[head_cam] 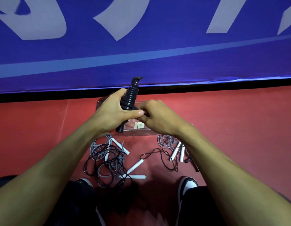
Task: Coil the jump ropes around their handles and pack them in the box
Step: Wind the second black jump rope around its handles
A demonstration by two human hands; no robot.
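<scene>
I hold a black jump rope wound tightly in coils round its black handles, upright above the box. My left hand grips the coiled bundle from the left. My right hand pinches the rope's end at the lower coils, its fingers curled. A clear plastic box sits on the red floor under my hands, mostly hidden, with white handle ends showing inside. Loose grey and black ropes with white handles lie tangled at lower left. Another heap of ropes lies at right.
A blue banner with pale lettering stands along the far edge of the red floor. My two shoes and dark trouser legs are at the bottom. A black handle lies right of the right heap.
</scene>
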